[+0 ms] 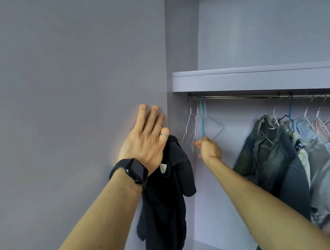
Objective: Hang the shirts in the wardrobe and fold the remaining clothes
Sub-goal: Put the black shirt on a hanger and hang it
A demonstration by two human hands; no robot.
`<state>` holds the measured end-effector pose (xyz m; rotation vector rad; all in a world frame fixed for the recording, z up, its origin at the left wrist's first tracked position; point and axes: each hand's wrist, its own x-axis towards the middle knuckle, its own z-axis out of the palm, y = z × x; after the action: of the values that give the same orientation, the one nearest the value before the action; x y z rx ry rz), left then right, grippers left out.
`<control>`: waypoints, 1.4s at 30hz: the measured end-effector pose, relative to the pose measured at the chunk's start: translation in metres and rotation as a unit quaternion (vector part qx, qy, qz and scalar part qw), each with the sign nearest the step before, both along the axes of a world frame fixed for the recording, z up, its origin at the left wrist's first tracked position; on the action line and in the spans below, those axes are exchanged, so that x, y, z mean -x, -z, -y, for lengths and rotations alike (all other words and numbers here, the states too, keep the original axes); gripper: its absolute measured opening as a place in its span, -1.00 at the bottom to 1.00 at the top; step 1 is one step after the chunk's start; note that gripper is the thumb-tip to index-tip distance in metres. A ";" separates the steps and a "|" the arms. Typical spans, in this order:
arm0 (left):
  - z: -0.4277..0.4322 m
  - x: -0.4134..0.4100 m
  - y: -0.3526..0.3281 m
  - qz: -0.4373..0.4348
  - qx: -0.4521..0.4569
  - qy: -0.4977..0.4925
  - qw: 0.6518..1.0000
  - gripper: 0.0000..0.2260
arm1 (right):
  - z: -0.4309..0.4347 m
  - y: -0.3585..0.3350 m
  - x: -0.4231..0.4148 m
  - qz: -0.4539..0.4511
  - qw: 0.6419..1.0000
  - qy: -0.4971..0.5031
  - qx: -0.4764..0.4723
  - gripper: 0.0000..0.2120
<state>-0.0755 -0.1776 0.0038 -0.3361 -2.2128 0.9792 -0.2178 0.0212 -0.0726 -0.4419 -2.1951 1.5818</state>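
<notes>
The black shirt is hanging from your left hand, against the edge of the wardrobe panel, just left of the open compartment. Your fingers are lying straight and flat on the panel while your ringed thumb is pinning the shirt's collar. Your right hand is gripping the bottom of a teal hanger, with bare wire hangers crowding round it at the left end of the rail under the shelf. Hung clothes are filling the rail's right side, well apart.
</notes>
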 end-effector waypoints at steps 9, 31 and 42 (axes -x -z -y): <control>0.002 -0.001 0.000 0.000 0.001 -0.003 1.000 -0.58 | 0.003 -0.003 0.009 0.047 0.969 -0.130 0.205 -0.70; 0.005 0.009 0.005 -0.014 0.011 -0.008 1.000 -0.57 | 0.018 -0.021 -0.005 0.012 0.983 0.116 -0.143 -0.41; -0.001 -0.007 0.000 0.168 -0.048 0.001 0.985 -0.57 | -0.042 -0.056 -0.112 0.069 0.966 0.066 -0.240 -0.42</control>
<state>-0.0690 -0.1765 0.0036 -0.4889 -2.5524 0.8604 -0.1056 0.0632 -0.0166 -0.5441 -2.4901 0.9262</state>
